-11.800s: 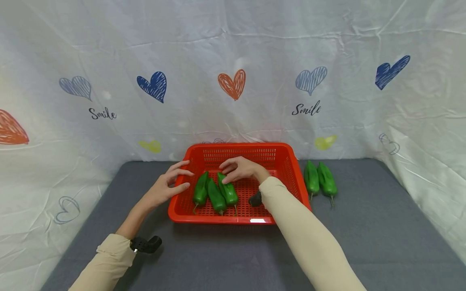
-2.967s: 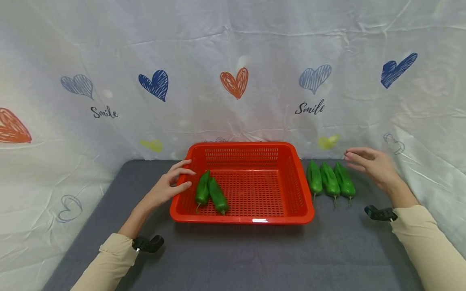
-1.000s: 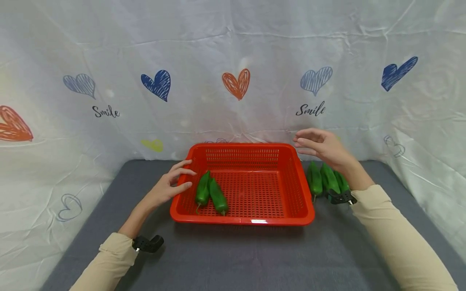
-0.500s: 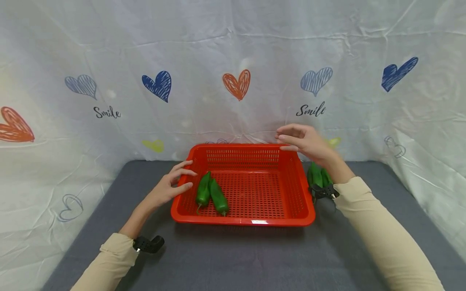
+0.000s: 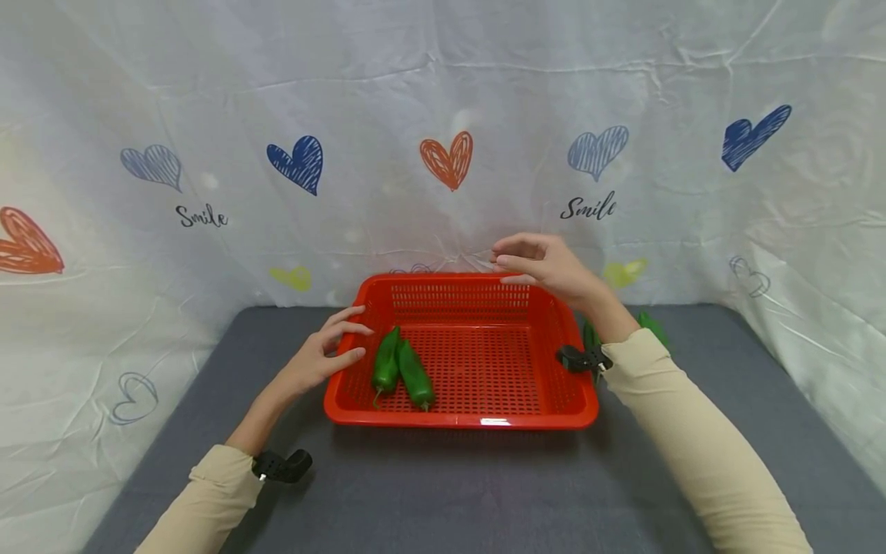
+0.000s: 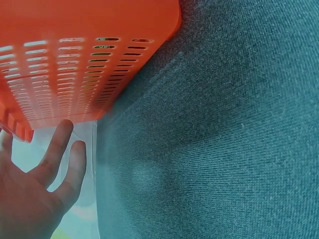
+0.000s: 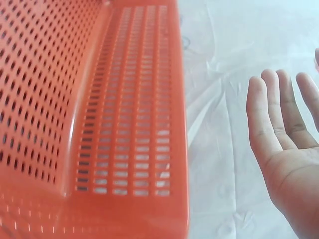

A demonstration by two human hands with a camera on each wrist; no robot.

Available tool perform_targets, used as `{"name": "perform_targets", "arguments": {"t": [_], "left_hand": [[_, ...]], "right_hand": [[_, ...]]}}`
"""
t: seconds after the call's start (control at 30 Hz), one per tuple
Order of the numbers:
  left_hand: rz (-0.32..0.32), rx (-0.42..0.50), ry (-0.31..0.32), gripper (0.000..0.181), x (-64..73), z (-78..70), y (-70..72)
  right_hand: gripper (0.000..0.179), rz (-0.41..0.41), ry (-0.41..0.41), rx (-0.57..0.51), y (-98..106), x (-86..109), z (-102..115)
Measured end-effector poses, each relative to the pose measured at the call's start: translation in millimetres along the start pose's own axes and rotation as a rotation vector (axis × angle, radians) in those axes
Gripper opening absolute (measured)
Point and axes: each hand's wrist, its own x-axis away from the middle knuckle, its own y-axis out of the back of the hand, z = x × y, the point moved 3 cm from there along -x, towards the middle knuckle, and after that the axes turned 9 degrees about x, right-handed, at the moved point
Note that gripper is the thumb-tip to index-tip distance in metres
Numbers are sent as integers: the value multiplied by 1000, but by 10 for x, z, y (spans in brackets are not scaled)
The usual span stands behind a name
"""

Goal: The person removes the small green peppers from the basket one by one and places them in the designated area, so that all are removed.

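Note:
A red plastic basket point(image 5: 460, 420) with slotted walls stands on the table, two green peppers lying side by side in its left part: one pepper point(image 5: 385, 362) against the left wall, the other pepper point(image 5: 415, 375) leaning toward it. My left hand point(image 5: 314, 360) rests at the basket's left rim with fingers spread; the left wrist view shows this hand point(image 6: 37, 189) beside the outer wall. Over the back right rim my right hand point(image 5: 543, 265) hovers, fingers loosely bent and holding nothing. In the right wrist view the hand point(image 7: 289, 134) is apart from the basket wall point(image 7: 134, 99).
Right of the basket, green peppers point(image 5: 652, 327) lie on the dark grey table point(image 5: 443, 492), partly hidden behind my right forearm. A white cloth point(image 5: 374, 92) printed with hearts hangs behind the table.
One pepper has gone from the basket to the row at the right since the oldest frame. Lately my right hand has moved left from that row to above the basket; my left hand stays.

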Motion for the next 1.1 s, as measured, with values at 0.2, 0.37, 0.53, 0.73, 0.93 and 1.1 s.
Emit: {"name": "perform_targets", "arguments": {"t": [0.2, 0.37, 0.53, 0.73, 0.93, 1.1], "left_hand": [[0, 0, 0, 31, 3, -11, -1], [-1, -1, 1, 31, 6, -18, -1], [-3, 0, 8, 31, 4, -21, -4], [-2, 4, 10, 31, 4, -32, -16], [3, 9, 4, 30, -1, -36, -22], [1, 8, 4, 30, 3, -31, -11]], "right_hand": [[34, 40, 5, -48, -169, -87, 42], [34, 70, 4, -57, -316, -170, 43], [32, 95, -11, -75, -463, -237, 27], [32, 132, -9, -114, -630, -316, 1], [36, 155, -26, -116, -785, -381, -27], [30, 179, -38, -107, -900, -436, -66]]}}
